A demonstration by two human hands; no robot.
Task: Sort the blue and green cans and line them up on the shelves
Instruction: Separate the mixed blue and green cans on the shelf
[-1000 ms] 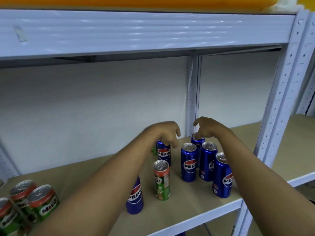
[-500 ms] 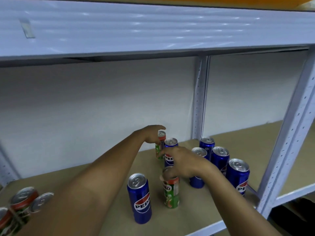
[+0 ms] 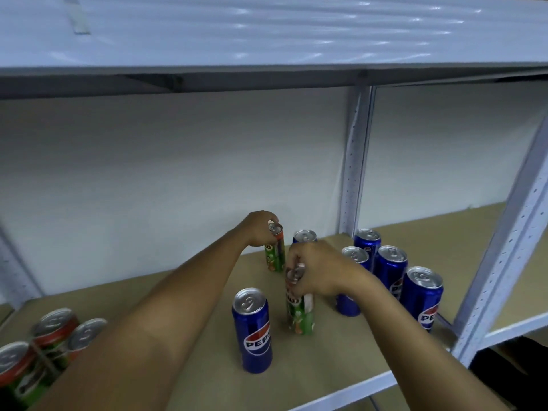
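Shelf (image 3: 184, 295) holds upright blue and green cans (image 3: 299, 315).

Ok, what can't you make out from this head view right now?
- Blue can behind the right hand: label hidden by the wrist.
- Green cans at lower left: cut off by the frame edge, count unclear.
- Near green can: top covered by the fingers, label blurred.
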